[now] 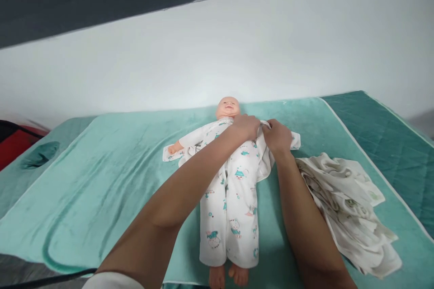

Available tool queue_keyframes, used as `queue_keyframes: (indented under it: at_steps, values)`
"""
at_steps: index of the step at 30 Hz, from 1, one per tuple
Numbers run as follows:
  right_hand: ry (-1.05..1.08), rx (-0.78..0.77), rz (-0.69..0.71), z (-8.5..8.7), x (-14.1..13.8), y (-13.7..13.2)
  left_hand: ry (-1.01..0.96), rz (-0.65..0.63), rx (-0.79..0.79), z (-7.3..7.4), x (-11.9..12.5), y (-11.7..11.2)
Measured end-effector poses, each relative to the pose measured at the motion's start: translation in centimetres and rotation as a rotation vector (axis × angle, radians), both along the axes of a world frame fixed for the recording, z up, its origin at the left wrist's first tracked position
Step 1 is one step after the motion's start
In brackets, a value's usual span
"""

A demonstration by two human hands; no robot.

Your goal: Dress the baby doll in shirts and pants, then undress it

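Observation:
A baby doll [228, 106] lies on its back, head toward the wall. White trousers [241, 198] with a teal and pink print cover its legs, and its bare feet stick out at the near end. A matching white baby shirt [264, 158] lies around its upper body. My left hand [247, 126] is closed on the shirt's edge by the doll's right-side shoulder in view. Just beside it, my right hand [278, 137] pinches the shirt at the sleeve. The doll's arm there is hidden by cloth and hands; its other hand [175, 147] shows over the spread sleeve.
Crumpled cream-coloured clothes [349, 212] lie right of my right forearm. A light green blanket [129, 167] covers a quilted darker green bed [389, 131] against a white wall [217, 49]. At the far left, something red [18, 144] sits beside a hole in the bed.

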State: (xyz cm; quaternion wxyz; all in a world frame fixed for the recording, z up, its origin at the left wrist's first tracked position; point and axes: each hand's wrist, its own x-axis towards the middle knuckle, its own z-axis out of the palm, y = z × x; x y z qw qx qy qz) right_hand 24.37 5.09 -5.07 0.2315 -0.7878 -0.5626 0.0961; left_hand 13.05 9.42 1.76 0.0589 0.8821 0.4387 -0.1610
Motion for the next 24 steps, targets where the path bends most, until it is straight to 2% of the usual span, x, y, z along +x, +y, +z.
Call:
queue_keyframes:
  at_steps: [3,6,10,14,18,24]
  values:
    - [0.025,-0.002,-0.004,-0.2,0.3,0.1,0.000,-0.046,0.036,0.0,-0.2,-0.1]
    - [0.041,-0.045,0.054,-0.2,0.4,0.2,0.017,-0.072,0.016,-0.8,0.3,0.0]
    - [0.024,-0.128,0.119,0.5,0.4,-0.1,0.043,-0.091,-0.031,-1.7,1.2,1.0]
    - [0.025,-0.160,0.134,1.2,0.4,-0.4,0.064,-0.136,-0.040,-1.8,1.1,1.6]
    - [0.107,-0.130,0.085,1.1,0.8,-0.5,0.086,-0.155,-0.015,-0.9,0.7,1.2]
    - [0.230,-0.006,0.047,0.3,1.9,-0.2,0.117,-0.103,0.041,1.9,-1.5,0.8]
